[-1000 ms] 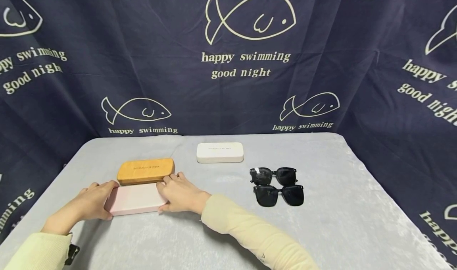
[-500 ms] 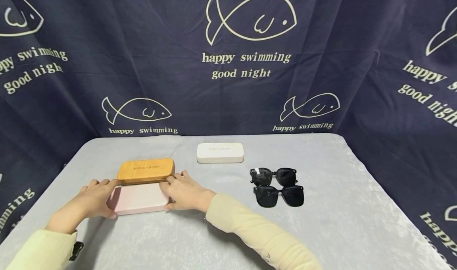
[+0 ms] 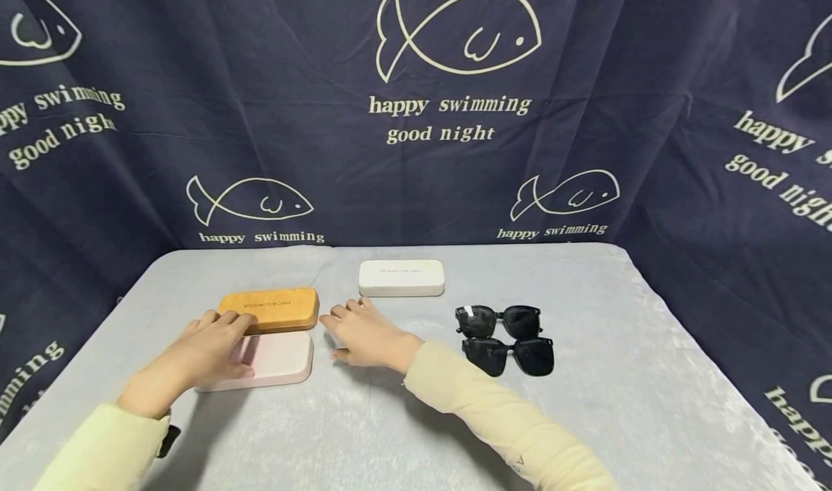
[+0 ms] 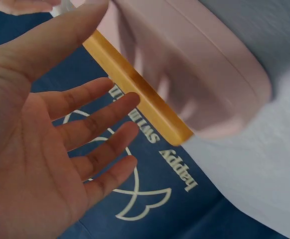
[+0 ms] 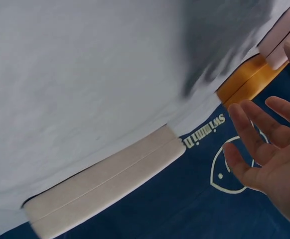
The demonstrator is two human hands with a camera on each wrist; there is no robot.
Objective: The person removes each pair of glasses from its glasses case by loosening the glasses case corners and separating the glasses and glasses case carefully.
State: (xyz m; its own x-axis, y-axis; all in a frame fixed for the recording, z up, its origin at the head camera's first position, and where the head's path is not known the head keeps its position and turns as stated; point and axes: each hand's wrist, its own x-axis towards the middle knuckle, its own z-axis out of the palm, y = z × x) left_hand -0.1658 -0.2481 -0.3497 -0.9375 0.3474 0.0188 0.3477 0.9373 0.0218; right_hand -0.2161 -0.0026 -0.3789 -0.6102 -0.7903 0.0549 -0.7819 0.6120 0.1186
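Note:
A pink glasses case point(image 3: 279, 357) lies closed at the left of the table, just in front of an orange glasses case point(image 3: 279, 309). My left hand point(image 3: 198, 357) hovers over the pink case's left part with its fingers spread; in the left wrist view the palm point(image 4: 30, 164) holds nothing and stands apart from the case. To the right of both cases is my right hand point(image 3: 370, 338), fingers loosely bent and nothing in them. The right wrist view shows that hand point(image 5: 279, 159) apart from the white glasses case point(image 5: 105, 181).
The white glasses case point(image 3: 401, 279) stands at the back middle of the grey cloth-covered table point(image 3: 364, 448). Two pairs of black sunglasses, a rear pair point(image 3: 522, 320) and a front pair point(image 3: 536, 355), lie to the right. Behind hangs a dark blue fish-print curtain point(image 3: 312, 115).
Both hands have let go of the pink case's ends and moved right, the left one over the case. Before that, the pink case was slid slightly right, lining up in front of the orange one.

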